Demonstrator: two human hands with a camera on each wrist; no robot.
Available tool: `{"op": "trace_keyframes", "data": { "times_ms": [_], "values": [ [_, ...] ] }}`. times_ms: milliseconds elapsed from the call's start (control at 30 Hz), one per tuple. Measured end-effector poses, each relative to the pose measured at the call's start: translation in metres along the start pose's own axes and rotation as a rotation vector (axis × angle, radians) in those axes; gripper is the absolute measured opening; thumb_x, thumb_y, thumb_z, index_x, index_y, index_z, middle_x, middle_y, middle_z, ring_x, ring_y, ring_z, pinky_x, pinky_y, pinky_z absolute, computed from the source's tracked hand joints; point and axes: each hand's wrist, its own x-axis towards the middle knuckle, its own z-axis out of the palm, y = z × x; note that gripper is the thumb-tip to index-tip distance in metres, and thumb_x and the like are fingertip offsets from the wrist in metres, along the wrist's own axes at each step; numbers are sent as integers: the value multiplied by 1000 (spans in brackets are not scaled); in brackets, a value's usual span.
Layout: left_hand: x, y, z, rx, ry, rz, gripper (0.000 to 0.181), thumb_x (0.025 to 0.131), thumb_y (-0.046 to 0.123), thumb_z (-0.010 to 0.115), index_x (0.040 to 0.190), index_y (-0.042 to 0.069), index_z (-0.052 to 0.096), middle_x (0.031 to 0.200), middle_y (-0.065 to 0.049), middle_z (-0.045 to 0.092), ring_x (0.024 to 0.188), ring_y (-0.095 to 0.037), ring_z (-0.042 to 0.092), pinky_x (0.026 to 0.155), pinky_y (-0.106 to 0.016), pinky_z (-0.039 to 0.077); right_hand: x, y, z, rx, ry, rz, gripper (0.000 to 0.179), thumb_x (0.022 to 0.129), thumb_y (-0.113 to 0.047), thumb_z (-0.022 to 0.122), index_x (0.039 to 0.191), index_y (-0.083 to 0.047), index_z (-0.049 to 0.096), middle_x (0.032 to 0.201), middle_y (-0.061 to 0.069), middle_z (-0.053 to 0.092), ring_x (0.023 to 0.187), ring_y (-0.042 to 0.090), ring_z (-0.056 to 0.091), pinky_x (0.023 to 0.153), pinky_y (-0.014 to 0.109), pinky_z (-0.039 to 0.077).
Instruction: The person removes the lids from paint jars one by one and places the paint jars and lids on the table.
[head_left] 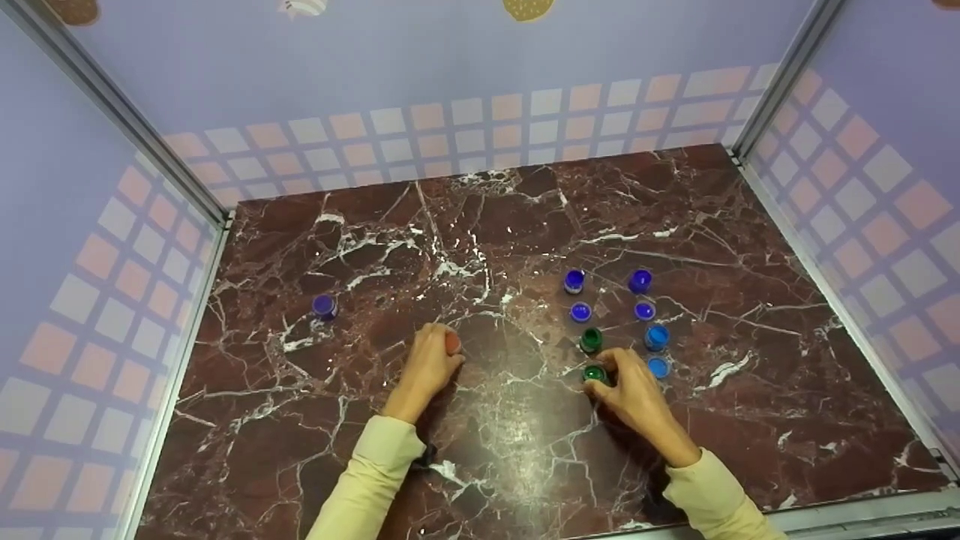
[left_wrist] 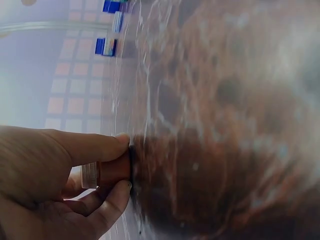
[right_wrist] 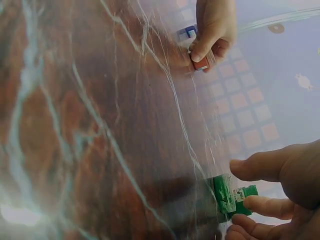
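Note:
My left hand point(head_left: 429, 361) grips a small orange paint pot point(left_wrist: 115, 170) between thumb and fingers, low over the marbled table. Its ribbed, pale end point(left_wrist: 90, 175) points away from the tabletop. At the right, my right hand point(head_left: 634, 386) has its thumb and fingers spread about a green lid point(head_left: 594, 373) on the table. In the right wrist view the thumb stands apart from that lid point(right_wrist: 225, 195), while the fingertips are close by it. Just behind the lid stands an open green paint pot point(head_left: 591, 340) with a label.
Behind the green pot are a purple pot point(head_left: 574, 281) and its lid point(head_left: 580, 312). Another purple pot point(head_left: 640, 281), its lid point(head_left: 644, 310), a blue pot point(head_left: 657, 337) and a blue lid point(head_left: 658, 367) line up to the right. One purple pot point(head_left: 325, 306) stands far left. Panels point(head_left: 465, 67) enclose the table.

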Motion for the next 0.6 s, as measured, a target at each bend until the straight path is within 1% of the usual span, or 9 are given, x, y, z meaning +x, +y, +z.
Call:
{"op": "trace_keyframes", "data": {
  "times_ms": [67, 100, 233, 333, 467, 600],
  "values": [
    [-3, 3, 3, -6, -1, 18, 35, 78, 1, 85, 106, -4, 65, 107, -19, 60, 109, -40, 57, 95, -50, 49, -1, -1, -1, 2, 19, 6, 33, 81, -6, 86, 106, 2, 67, 91, 11, 60, 83, 25, 55, 75, 44, 47],
    [-4, 4, 4, -7, 0, 25, 35, 78, 0, 85, 106, -4, 64, 108, -19, 60, 113, -41, 57, 97, -50, 49, -1, -3, -1, 5, 28, 5, 32, 81, -6, 85, 106, 2, 67, 92, 11, 59, 83, 25, 55, 75, 44, 47],
    [-10, 11, 10, -10, -10, 50, 34, 78, 0, 84, 105, -2, 64, 103, -16, 58, 108, -39, 57, 94, -50, 50, -1, -8, -3, 20, 53, -11, 29, 82, -5, 85, 106, 0, 69, 95, 14, 60, 84, 27, 58, 74, 44, 48],
    [-14, 15, 15, -10, -10, 80, 34, 77, 0, 84, 104, -1, 64, 100, -13, 57, 102, -36, 56, 89, -49, 50, 0, -13, -3, 33, 67, -43, 27, 83, -4, 83, 106, -1, 69, 98, 15, 61, 83, 27, 59, 73, 43, 49],
    [-19, 21, 22, -5, -13, 131, 36, 76, 0, 85, 106, -2, 65, 101, -13, 58, 101, -36, 56, 90, -48, 50, 2, -21, -2, 39, 84, -100, 24, 83, -1, 82, 103, -1, 70, 98, 15, 63, 84, 27, 60, 73, 43, 49],
    [-24, 29, 28, 3, -52, 154, 37, 77, 3, 86, 108, -1, 65, 101, -12, 59, 99, -34, 57, 88, -48, 50, 3, -31, 0, 50, 72, -149, 21, 83, 1, 81, 100, -2, 71, 98, 11, 64, 89, 30, 64, 75, 45, 53]
  ]
}}
